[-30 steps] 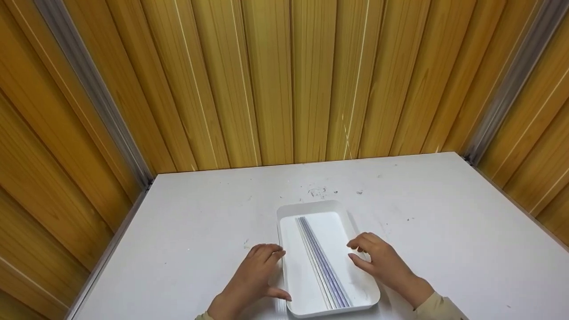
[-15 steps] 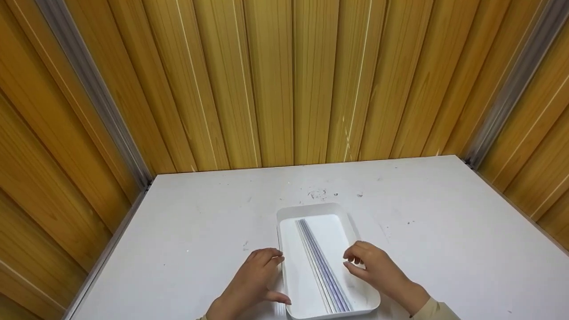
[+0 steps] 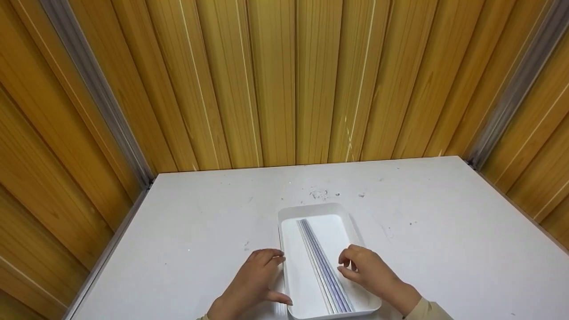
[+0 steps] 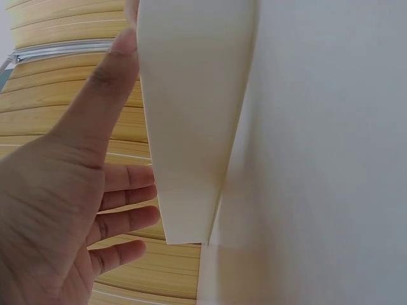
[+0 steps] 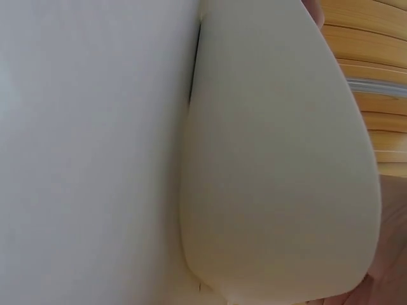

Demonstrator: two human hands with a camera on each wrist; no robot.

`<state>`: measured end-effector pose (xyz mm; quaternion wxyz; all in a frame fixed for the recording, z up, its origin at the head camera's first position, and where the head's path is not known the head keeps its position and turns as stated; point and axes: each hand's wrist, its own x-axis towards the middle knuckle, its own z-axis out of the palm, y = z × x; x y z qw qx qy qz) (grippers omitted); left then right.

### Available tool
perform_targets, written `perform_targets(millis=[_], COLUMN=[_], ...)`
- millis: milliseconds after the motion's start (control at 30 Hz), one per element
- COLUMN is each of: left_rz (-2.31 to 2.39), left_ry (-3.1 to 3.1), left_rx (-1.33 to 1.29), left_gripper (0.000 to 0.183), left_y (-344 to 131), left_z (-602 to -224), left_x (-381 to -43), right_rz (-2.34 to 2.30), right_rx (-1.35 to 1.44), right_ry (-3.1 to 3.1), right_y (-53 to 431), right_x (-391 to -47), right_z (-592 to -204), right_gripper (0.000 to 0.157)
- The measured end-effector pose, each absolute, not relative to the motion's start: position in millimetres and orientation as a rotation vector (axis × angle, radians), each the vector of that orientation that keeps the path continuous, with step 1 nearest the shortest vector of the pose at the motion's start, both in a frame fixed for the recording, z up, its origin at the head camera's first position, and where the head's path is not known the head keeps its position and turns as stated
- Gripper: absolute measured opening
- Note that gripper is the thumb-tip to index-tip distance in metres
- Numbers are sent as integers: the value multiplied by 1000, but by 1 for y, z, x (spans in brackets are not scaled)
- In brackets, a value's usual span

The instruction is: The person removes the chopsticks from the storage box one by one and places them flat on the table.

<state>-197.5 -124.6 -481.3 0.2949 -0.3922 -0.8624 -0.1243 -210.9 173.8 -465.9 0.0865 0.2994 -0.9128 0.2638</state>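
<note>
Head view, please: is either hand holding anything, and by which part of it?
Nothing appears held: the left hand only touches the tray; the right hand hovers above it.

The tray is seen to be made of what looks like smooth plastic, its outer side matt in both wrist views, while the rods are smooth-looking, though their material cannot be told. The tabletop is finished smooth with a soft sheen, its surface marked by dark scuffs and specks. The panels are wood-grained and streaked with thin bright lines, the posts are made of dull grey metal, and matt cloth is shown by the sleeve.
</note>
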Motion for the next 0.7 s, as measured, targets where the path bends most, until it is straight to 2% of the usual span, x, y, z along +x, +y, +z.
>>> perform_targets(millis=[400, 700], left_rz=[-321, -319], left_ry=[-2362, -2378], left_rx=[-1028, -1027], left_gripper=[83, 82], left_y=[-125, -125], left_z=[-478, -478], left_x=[-197, -196], right_rz=[669, 656], right_rx=[778, 739], right_ry=[-2892, -2962], right_y=[160, 154], right_x=[-211, -211], right_z=[-465, -470], right_gripper=[15, 15])
